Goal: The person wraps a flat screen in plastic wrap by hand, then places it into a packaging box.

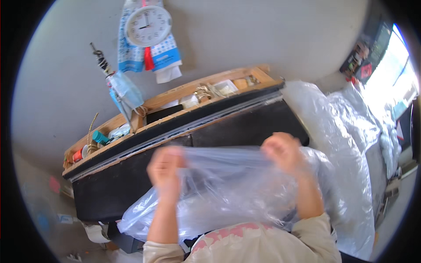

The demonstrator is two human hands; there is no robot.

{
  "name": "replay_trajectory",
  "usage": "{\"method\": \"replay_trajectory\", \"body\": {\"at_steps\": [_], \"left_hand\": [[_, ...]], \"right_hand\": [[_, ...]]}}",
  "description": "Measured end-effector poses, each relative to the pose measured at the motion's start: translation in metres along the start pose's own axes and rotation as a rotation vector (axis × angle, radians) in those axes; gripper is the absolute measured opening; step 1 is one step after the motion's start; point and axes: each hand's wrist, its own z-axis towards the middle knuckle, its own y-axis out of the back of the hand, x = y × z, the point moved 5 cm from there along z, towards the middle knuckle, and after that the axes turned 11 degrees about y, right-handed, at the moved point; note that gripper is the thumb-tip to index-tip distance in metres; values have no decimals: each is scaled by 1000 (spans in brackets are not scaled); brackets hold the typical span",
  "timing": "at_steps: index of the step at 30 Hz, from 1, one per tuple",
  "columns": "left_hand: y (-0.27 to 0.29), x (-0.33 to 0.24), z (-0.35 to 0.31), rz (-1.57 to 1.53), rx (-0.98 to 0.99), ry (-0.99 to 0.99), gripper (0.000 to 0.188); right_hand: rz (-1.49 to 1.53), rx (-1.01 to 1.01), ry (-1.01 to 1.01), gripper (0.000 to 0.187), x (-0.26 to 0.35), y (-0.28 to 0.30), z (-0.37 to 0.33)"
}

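A large clear plastic bag (228, 188) is stretched between my two hands, its upper edge pulled taut. My left hand (166, 162) is closed on the left end of that edge, a little blurred by motion. At the right end, my right hand (283, 151) grips the plastic with its fingers curled. The rest of the sheeting hangs in loose folds toward my body, over the front of a black work surface (245, 127). What lies under the bag near my lap is hidden.
Behind the surface runs a wooden trough (160, 103) holding cord, a teal bottle (100, 138) and small items. A wrapped rod (105, 65) leans up from it. A white clock (149, 26) hangs on the wall. More clear plastic (346, 166) is heaped at right.
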Motion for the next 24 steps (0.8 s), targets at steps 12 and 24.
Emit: {"method": "replay_trajectory", "body": {"at_steps": [12, 24], "left_hand": [[109, -170, -63, 967, -1195, -1022, 28], [200, 60, -5, 941, -655, -141, 17]], "right_hand": [[242, 34, -372, 26, -17, 6, -80], [-669, 81, 218, 52, -28, 15, 0]]}}
